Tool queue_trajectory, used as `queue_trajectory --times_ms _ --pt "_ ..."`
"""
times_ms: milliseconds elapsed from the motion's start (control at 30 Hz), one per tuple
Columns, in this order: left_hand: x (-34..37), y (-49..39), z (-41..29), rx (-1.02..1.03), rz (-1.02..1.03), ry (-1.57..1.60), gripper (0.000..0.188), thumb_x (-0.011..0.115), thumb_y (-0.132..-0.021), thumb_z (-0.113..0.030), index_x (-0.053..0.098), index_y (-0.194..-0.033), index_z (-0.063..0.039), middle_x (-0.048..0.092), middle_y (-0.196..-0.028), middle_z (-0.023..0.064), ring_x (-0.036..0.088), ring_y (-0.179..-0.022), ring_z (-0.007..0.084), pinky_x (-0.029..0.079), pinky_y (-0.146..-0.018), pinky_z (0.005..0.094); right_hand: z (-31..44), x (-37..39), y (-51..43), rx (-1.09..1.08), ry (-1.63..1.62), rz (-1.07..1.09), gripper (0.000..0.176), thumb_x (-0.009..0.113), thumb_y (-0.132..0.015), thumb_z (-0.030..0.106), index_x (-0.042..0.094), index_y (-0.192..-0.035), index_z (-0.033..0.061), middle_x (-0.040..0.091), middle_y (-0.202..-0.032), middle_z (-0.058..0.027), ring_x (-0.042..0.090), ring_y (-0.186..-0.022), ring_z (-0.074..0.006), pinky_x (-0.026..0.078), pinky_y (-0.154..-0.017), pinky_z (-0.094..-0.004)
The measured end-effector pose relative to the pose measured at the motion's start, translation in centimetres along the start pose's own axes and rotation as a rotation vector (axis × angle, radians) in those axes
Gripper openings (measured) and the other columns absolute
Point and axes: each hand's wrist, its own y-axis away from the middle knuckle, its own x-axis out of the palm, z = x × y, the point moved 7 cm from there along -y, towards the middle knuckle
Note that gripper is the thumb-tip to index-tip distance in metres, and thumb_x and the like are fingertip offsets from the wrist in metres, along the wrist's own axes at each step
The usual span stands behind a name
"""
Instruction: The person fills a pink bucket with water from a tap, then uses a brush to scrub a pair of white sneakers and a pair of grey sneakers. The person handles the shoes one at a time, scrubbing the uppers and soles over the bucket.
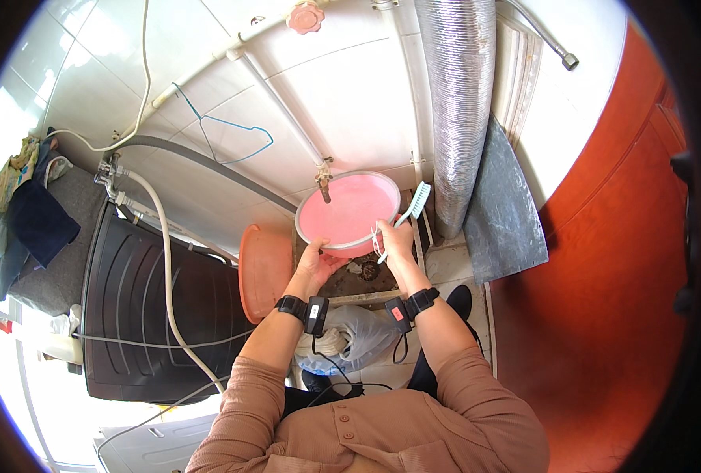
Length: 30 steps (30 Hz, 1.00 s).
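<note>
A round pink basin [350, 210] with a pale rim is held up between my two hands, beneath a wall tap [324, 183]. My left hand [318, 263] grips its near left edge, thumb on the rim and fingers underneath. At the near right edge, my right hand [396, 236] holds the rim together with a light blue scrubbing brush [419, 200], bristle end up and to the right. A white string hangs by the brush handle. Whether the basin holds water, I cannot tell. Below it lies a low floor sink [333, 288] with a dark drain.
An orange basin [262, 272] leans left of the sink. A plastic bag [362, 337] lies on the floor near my feet. To the right stand a foil duct [457, 118] and a grey sheet [504, 219]; a black appliance [161, 301] is left. A blue hanger [238, 125] hangs above.
</note>
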Motion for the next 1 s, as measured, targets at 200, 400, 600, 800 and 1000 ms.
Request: queue_trajectory --times_ms 200,400,600,800,1000 --pt "0.0 -0.1 0.1 0.008 -0.001 -0.006 0.068 0.066 -0.078 -0.019 0.032 -0.135 -0.002 0.041 -0.127 0.0244 0.047 -0.118 0.0401 0.041 -0.103 0.0568 0.3 0.3 0.3 -0.005 -0.014 0.02 0.017 0.062 -0.081 0.0 0.05 -0.093 -0.0029 0.056 -0.059 -0.0089 0.05 -0.038 -0.0149 0.035 -0.033 -0.0305" --pt "0.2 0.0 0.1 0.0 -0.002 -0.016 0.067 0.065 -0.079 -0.019 0.033 -0.135 -0.001 0.042 -0.126 0.0239 0.047 -0.118 0.0391 0.043 -0.101 0.0557 -0.1 0.1 -0.1 -0.006 -0.017 0.019 0.019 0.063 -0.08 0.001 0.052 -0.095 -0.0028 0.059 -0.062 -0.0109 0.051 -0.038 -0.0161 0.036 -0.033 -0.0311" --pt "0.2 0.1 0.2 -0.001 0.002 -0.017 0.065 0.065 -0.078 -0.019 0.034 -0.133 -0.002 0.043 -0.125 0.0236 0.048 -0.116 0.0387 0.043 -0.101 0.0557 -0.7 -0.2 -0.7 -0.014 0.008 -0.01 0.024 0.064 -0.08 0.002 0.052 -0.1 -0.0032 0.059 -0.064 -0.0111 0.053 -0.04 -0.0165 0.039 -0.034 -0.0314" --pt "-0.1 -0.2 0.2 -0.003 0.012 -0.008 0.065 0.065 -0.078 -0.018 0.034 -0.132 -0.002 0.043 -0.125 0.0235 0.048 -0.116 0.039 0.042 -0.101 0.0565 -0.9 -0.2 -0.8 -0.009 0.017 -0.004 0.025 0.065 -0.081 0.003 0.052 -0.101 -0.0027 0.059 -0.064 -0.0108 0.053 -0.041 -0.0163 0.039 -0.035 -0.0311" --pt "-0.2 -0.3 0.2 -0.008 0.014 0.008 0.066 0.066 -0.077 -0.017 0.033 -0.132 -0.002 0.043 -0.125 0.0237 0.048 -0.117 0.0392 0.042 -0.102 0.0567 -0.2 0.0 -0.2 -0.02 0.018 -0.007 0.023 0.064 -0.081 0.002 0.052 -0.1 -0.0031 0.059 -0.063 -0.0103 0.052 -0.04 -0.0154 0.038 -0.034 -0.0306"
